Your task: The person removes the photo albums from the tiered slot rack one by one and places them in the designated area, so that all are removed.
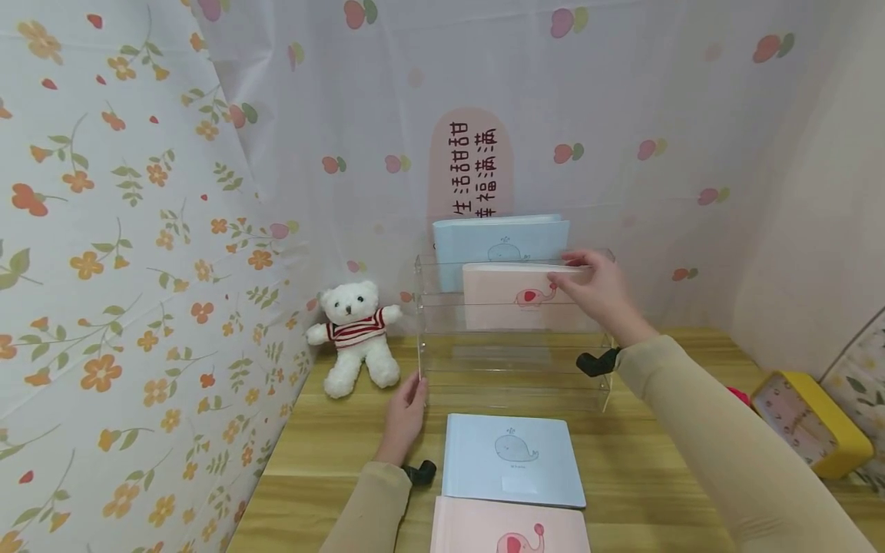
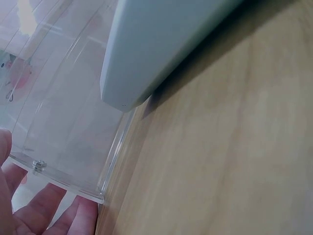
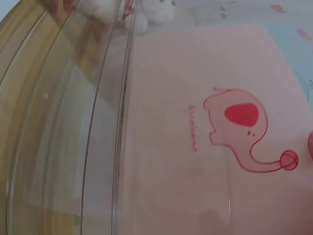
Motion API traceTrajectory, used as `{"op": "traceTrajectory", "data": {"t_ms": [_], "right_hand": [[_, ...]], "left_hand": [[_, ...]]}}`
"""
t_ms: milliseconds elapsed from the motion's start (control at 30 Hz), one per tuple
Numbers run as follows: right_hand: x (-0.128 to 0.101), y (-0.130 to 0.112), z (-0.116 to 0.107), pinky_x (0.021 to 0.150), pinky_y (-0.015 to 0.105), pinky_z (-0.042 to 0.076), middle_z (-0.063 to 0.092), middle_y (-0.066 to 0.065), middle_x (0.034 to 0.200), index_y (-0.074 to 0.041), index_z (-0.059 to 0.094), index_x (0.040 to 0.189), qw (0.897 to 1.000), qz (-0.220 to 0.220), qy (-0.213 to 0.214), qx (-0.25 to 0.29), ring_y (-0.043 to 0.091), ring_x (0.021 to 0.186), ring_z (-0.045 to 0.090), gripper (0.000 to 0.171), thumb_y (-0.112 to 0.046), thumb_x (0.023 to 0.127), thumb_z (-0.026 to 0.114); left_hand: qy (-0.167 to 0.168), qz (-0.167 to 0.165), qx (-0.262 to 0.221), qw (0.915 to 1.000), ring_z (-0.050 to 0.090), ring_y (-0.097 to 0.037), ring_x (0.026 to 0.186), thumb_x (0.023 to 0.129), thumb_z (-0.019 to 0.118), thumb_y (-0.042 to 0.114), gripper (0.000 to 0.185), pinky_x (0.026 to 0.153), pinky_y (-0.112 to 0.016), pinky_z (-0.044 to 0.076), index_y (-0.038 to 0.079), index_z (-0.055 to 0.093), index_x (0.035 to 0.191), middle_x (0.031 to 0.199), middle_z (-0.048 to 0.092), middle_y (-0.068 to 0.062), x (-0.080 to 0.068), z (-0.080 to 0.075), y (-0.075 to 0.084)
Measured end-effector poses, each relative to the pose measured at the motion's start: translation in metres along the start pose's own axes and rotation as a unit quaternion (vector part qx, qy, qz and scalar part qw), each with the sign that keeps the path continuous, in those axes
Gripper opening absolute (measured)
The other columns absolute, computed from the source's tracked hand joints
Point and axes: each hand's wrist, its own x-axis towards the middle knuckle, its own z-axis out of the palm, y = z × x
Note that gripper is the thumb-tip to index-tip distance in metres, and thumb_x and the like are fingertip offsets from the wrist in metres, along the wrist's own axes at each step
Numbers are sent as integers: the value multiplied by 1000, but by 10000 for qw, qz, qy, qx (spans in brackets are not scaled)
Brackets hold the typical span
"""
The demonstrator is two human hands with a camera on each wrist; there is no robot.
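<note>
A pink elephant book stands in the middle tier of a clear acrylic rack, its top corner pinched by the right hand. Behind it stands a blue whale book. The left hand, fingers relaxed, touches the rack's lower left edge. Left of the rack sits a fluffy white teddy bear.

Rack at desk rear, two books standing in it; teddy bear left of rack; two books lying before it.
</note>
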Motion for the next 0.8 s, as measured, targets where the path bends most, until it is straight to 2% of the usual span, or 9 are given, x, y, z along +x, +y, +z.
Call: {"op": "traceTrajectory", "data": {"t_ms": [167, 400, 533, 667, 767, 800], "right_hand": [[6, 0, 0, 127, 69, 37, 61, 24, 155, -5, 66, 147, 9991, -96, -278, -309, 45, 150, 49, 58, -40, 102, 81], [13, -7, -2, 125, 66, 41, 64, 23, 152, -4, 71, 139, 9973, 135, -560, -461, 44, 146, 53, 51, -40, 103, 80], [13, -6, 2, 121, 65, 45, 69, 23, 145, -4, 75, 131, 9986, 100, -336, -406, 43, 141, 57, 44, -38, 103, 80], [9, -3, 7, 118, 63, 46, 71, 23, 137, -3, 77, 121, 9996, -78, 68, -258, 43, 137, 58, 34, -31, 103, 81], [6, -5, 11, 110, 57, 48, 69, 23, 131, -2, 78, 118, 9987, -198, 451, -95, 42, 130, 57, 31, -28, 102, 81], [4, -7, 12, 106, 53, 48, 68, 22, 128, -1, 78, 117, 9978, -236, 613, -46, 41, 127, 57, 30, -27, 102, 82]], "left_hand": [[13, -93, 42, 9999, 67, -36, 139, 114, 61, 37, 50, 117, -56, 55, 8, 64, 155, 152, 69, -17, -1, 0, 4], [14, -49, 21, 10000, 68, -36, 138, 114, 61, 39, 51, 116, -57, 55, 8, 64, 154, 150, 71, -17, 0, -1, 1], [36, -49, -36, 10000, 69, -35, 136, 114, 62, 39, 51, 114, -56, 57, 8, 64, 154, 148, 72, -17, 0, -1, 2], [23, -27, -5, 10000, 70, -36, 134, 114, 61, 43, 53, 113, -55, 58, 9, 64, 154, 146, 73, -17, 0, 0, 3], [32, 100, -39, 9999, 71, -37, 133, 114, 61, 44, 54, 111, -55, 59, 7, 65, 153, 145, 73, -20, -1, -1, 2], [36, 282, -78, 9996, 72, -35, 131, 114, 61, 44, 54, 109, -51, 61, 7, 65, 153, 144, 74, -19, 1, -1, -3]]}}
